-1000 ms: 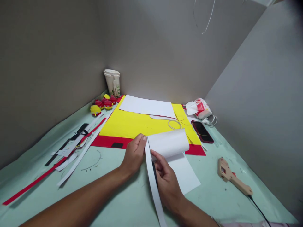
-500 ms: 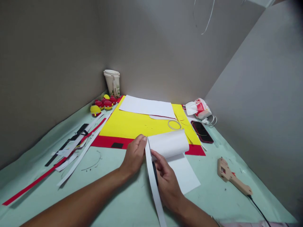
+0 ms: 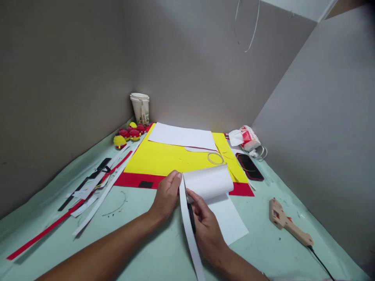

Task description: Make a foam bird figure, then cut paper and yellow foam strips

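Note:
Pinched in my left hand (image 3: 167, 194) is the far end of a narrow white paper strip (image 3: 188, 230), where it joins a larger white sheet (image 3: 208, 181). That sheet curls over on itself, its lower part lying flat on the table. My right hand (image 3: 206, 226) is closed on scissors (image 3: 191, 214) with dark handles. Their blades lie along the line between strip and sheet, close to my left fingers, and are partly hidden by the paper. The strip hangs down toward me past my right hand.
Yellow card (image 3: 164, 156) on red card (image 3: 129, 180) lies behind my hands, topped by a white sheet (image 3: 181, 136). Coloured strips (image 3: 49, 230) are at left, near red and yellow balls (image 3: 120, 141) and a cup (image 3: 140, 109). A glue gun (image 3: 288, 222) and phone (image 3: 250, 167) lie right.
The view has tilted up slightly, so everything sits a little lower. Both hands keep their hold on paper and scissors, with hardly any movement between them.

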Demonstrator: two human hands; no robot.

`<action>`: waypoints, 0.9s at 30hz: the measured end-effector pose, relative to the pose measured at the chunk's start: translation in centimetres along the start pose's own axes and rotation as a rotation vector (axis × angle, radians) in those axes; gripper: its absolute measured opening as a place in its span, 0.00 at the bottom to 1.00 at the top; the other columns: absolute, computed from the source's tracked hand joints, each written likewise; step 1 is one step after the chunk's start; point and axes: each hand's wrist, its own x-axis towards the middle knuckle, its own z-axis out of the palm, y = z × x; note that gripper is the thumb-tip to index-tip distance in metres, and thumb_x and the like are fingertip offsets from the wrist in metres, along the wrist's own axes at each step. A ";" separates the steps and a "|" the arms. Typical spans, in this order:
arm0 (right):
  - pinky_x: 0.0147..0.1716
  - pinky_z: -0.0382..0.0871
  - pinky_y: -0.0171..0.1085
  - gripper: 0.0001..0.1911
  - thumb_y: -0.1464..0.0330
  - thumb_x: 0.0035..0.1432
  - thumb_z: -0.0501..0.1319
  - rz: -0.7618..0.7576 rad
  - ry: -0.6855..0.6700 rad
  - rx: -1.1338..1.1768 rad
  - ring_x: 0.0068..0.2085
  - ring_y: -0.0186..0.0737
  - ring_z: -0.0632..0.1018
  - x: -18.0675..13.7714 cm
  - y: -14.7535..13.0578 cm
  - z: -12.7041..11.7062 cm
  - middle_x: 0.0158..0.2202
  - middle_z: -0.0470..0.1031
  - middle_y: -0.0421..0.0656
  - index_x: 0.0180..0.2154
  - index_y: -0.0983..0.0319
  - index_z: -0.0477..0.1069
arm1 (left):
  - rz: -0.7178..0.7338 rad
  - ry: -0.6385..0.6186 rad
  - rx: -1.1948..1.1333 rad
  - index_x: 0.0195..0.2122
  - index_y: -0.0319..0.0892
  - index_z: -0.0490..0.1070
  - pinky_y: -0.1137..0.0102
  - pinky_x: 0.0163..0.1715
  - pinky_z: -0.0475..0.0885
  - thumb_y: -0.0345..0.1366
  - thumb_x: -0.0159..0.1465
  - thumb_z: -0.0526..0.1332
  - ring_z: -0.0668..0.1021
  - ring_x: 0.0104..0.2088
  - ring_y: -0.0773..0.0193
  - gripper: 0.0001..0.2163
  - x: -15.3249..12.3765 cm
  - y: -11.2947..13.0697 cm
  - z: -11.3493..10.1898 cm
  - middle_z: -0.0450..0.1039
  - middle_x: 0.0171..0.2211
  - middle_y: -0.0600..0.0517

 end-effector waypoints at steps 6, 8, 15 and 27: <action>0.24 0.57 0.30 0.26 0.57 0.58 0.63 0.037 0.018 0.072 0.25 0.31 0.60 0.2 -0.4 0.3 0.24 0.57 0.33 0.58 0.56 0.68 | -0.020 0.008 -0.044 0.26 0.44 0.61 0.71 0.27 0.62 0.47 0.66 0.54 0.65 0.25 0.66 0.15 0.1 -0.3 0.0 0.60 0.24 0.58; 0.23 0.57 0.30 0.29 0.56 0.56 0.65 0.061 0.037 0.098 0.24 0.31 0.61 0.2 -0.9 0.5 0.23 0.57 0.32 0.58 0.57 0.67 | -0.036 0.018 -0.084 0.27 0.44 0.61 0.72 0.26 0.62 0.48 0.66 0.54 0.65 0.24 0.67 0.15 0.4 -0.5 -0.3 0.60 0.23 0.59; 0.23 0.61 0.32 0.33 0.54 0.50 0.70 0.141 0.095 0.173 0.23 0.33 0.65 0.7 -2.3 0.3 0.21 0.63 0.32 0.55 0.59 0.69 | -0.140 0.064 -0.157 0.24 0.43 0.61 0.74 0.19 0.58 0.48 0.61 0.59 0.64 0.16 0.70 0.16 3.0 -1.3 -1.9 0.61 0.16 0.60; 0.19 0.67 0.29 0.32 0.53 0.54 0.67 0.243 0.008 0.304 0.27 0.34 0.73 2.1 -2.7 -0.9 0.28 0.72 0.39 0.54 0.64 0.66 | -0.182 0.084 -0.308 0.34 0.42 0.68 0.74 0.23 0.63 0.40 0.48 0.71 0.69 0.21 0.71 0.16 4.4 -2.1 -3.0 0.72 0.25 0.57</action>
